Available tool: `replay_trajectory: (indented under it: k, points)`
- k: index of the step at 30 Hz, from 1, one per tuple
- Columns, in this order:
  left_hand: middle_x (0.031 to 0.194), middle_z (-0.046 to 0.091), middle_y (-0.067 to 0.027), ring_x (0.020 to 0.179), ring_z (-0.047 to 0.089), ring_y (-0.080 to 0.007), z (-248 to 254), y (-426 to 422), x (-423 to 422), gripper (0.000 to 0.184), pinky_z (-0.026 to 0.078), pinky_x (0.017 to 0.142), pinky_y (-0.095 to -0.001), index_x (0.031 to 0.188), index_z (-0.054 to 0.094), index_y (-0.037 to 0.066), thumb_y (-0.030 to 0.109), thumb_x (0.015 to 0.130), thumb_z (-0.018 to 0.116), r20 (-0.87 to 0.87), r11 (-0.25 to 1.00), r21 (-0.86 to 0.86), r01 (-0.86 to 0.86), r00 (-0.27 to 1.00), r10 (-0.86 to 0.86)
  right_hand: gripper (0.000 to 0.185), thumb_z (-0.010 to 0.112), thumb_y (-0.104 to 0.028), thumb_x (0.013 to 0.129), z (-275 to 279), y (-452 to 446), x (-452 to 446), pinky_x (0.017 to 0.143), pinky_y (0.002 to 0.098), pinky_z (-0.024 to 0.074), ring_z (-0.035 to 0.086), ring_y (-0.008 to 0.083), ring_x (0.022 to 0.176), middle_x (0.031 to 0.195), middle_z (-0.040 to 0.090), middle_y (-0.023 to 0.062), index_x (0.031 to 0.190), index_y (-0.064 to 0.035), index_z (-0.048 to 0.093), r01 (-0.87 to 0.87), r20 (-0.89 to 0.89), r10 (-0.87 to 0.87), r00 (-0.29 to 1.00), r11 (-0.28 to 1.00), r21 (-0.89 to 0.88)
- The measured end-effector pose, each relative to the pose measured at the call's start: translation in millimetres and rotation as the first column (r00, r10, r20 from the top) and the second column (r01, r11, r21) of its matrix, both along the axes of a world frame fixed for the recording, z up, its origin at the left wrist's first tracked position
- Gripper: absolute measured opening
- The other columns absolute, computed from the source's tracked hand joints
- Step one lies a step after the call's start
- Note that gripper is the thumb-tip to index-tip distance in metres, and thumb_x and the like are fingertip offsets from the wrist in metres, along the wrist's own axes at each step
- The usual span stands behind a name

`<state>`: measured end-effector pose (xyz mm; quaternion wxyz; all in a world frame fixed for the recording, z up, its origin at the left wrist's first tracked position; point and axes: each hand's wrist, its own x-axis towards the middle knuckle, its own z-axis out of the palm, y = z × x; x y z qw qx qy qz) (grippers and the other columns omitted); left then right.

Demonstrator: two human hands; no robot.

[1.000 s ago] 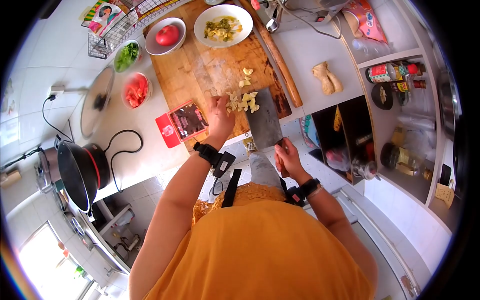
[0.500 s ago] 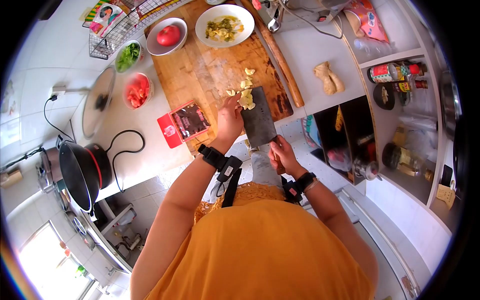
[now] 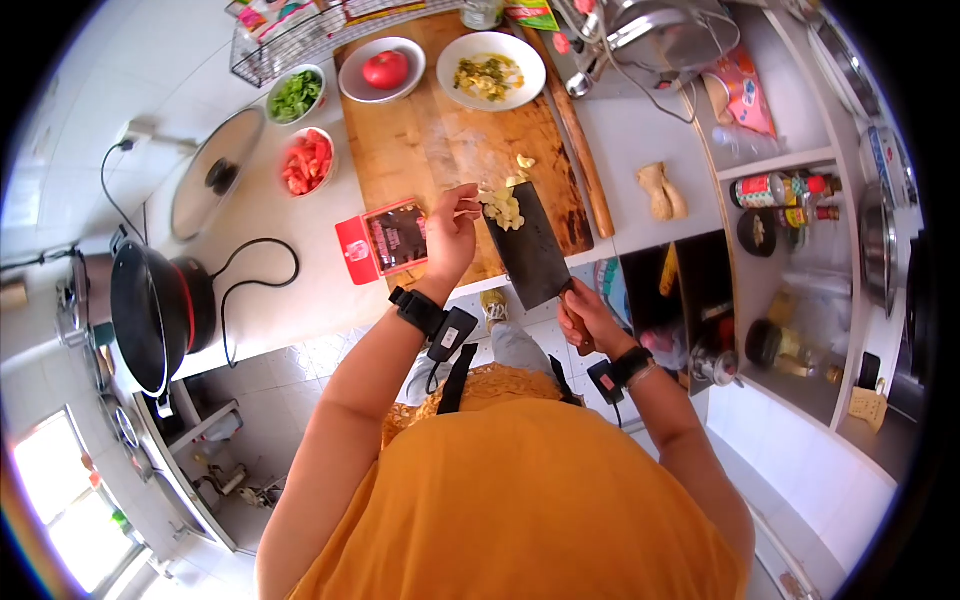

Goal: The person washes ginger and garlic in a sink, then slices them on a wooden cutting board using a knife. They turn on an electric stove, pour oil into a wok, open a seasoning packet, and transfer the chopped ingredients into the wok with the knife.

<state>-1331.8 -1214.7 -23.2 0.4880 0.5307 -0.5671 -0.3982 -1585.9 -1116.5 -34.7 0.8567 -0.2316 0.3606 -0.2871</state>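
Observation:
My right hand (image 3: 590, 318) is closed round the handle of a cleaver (image 3: 530, 255). The broad dark blade lies over the near right edge of the wooden chopping board (image 3: 400, 150). Pale yellow chopped pieces (image 3: 503, 209), which look like garlic, rest in a heap on the blade's far left part. Just left of that heap, my left hand (image 3: 452, 235) is held open with its fingers partly bent, apparently holding nothing. A few more pale pieces (image 3: 525, 161) lie on the board beyond the blade.
Along the board's far side stand a bowl with a tomato (image 3: 386, 70) and a plate of chopped yellow-green food (image 3: 489, 78). To the left are cut tomatoes (image 3: 306, 162), chopped greens (image 3: 296, 96), a red packet (image 3: 385, 240) and a wok (image 3: 150, 315). A rolling pin (image 3: 580, 150) and ginger (image 3: 661, 191) lie right.
Most of the pale pieces have gone from the board onto the cleaver blade. My left hand has drawn back slightly from them. The whole view has shifted a little.

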Motion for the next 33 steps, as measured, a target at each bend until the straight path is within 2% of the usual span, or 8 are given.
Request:
replay_trajectory:
  k: [7,13,16,18,21,28,29,33]
  points:
    - [0.098,0.060,-0.0088,0.083,0.059,-0.0137,30.4,21.7,70.2,0.040,0.048,0.077,-0.0253,0.112,0.054,-0.001,-0.013,0.076,0.042,-0.280,0.990,0.056,-0.133,0.949,0.143,0.027,0.044,-0.028,0.096,56.6,-26.6,25.9,0.037,0.0226,0.0373,0.041,0.0097,0.040,0.061,0.045,0.0038,0.116,-0.0109,0.038,-0.179,-0.072,0.173,0.982,0.980,-0.088]
    - [0.098,0.061,-0.0059,0.080,0.057,-0.0108,68.7,82.3,166.8,0.029,0.047,0.070,-0.0234,0.109,0.057,0.002,-0.006,0.081,0.052,0.041,0.939,-0.043,-0.341,0.939,0.342,0.024,0.039,-0.035,0.097,107.0,-51.4,88.3,0.037,0.0242,0.0368,0.042,0.0122,0.040,0.061,0.045,0.0059,0.106,-0.0130,0.038,-0.354,-0.065,0.349,0.935,0.929,-0.105]
    - [0.101,0.058,-0.0107,0.081,0.059,-0.0201,106.3,121.6,208.7,0.027,0.049,0.071,-0.0293,0.105,0.059,0.004,-0.002,0.078,0.060,0.276,0.871,-0.297,-0.391,0.838,0.471,0.021,0.038,-0.035,0.097,127.7,-61.2,138.5,0.037,0.0245,0.0362,0.042,0.0134,0.040,0.062,0.045,0.0067,0.106,-0.0161,0.036,-0.451,0.048,0.449,0.892,0.892,0.036]
    - [0.100,0.055,-0.0128,0.091,0.053,-0.0321,126.5,143.2,240.2,0.028,0.046,0.078,-0.0386,0.101,0.058,0.005,-0.001,0.073,0.061,0.387,0.803,-0.485,-0.347,0.738,0.553,0.029,0.038,-0.039,0.096,146.5,-65.0,190.8,0.036,0.0240,0.0357,0.041,0.0125,0.038,0.058,0.044,0.0054,0.096,-0.0102,0.042,-0.530,0.014,0.530,0.848,0.848,-0.009]
    - [0.100,0.055,-0.0128,0.092,0.052,-0.0332,144.9,173.2,283.5,0.028,0.044,0.079,-0.0399,0.100,0.058,0.004,-0.002,0.073,0.060,0.402,0.748,-0.552,-0.369,0.667,0.627,0.054,0.036,-0.049,0.094,173.3,-62.2,270.1,0.036,0.0223,0.0342,0.038,0.0103,0.035,0.047,0.039,0.0013,0.062,-0.0059,0.042,-0.668,-0.007,0.668,0.744,0.744,-0.020]
    - [0.107,0.054,-0.0138,0.098,0.051,-0.0331,156.0,235.5,358.2,0.024,0.042,0.085,-0.0384,0.105,0.057,0.002,0.004,0.082,0.055,0.367,0.667,-0.574,-0.476,0.579,0.728,0.054,0.035,-0.051,0.094,191.6,-42.9,425.7,0.039,0.0203,0.0337,0.037,0.0090,0.037,0.045,0.036,-0.0006,0.062,-0.0073,0.043,-0.701,-0.099,0.695,0.712,0.712,-0.043]
    - [0.108,0.054,-0.0144,0.100,0.051,-0.0332,160.6,238.6,367.7,0.024,0.042,0.086,-0.0384,0.108,0.057,0.002,0.006,0.084,0.054,0.339,0.668,-0.564,-0.485,0.602,0.723,0.030,0.043,-0.039,0.095,182.0,-50.2,441.0,0.040,0.0233,0.0371,0.042,0.0110,0.044,0.060,0.046,0.0042,0.087,-0.0103,0.043,-0.760,0.110,0.758,0.643,0.650,-0.031]
    - [0.122,0.051,-0.0161,0.111,0.048,-0.0321,169.4,234.1,405.1,0.033,0.038,0.095,-0.0367,0.120,0.052,0.002,0.018,0.092,0.044,0.360,0.739,-0.501,-0.450,0.668,0.651,0.024,0.047,-0.033,0.093,189.5,-44.7,491.8,0.040,0.0235,0.0386,0.044,0.0119,0.046,0.063,0.048,0.0064,0.087,-0.0100,0.043,-0.737,-0.005,0.737,0.676,0.676,-0.012]
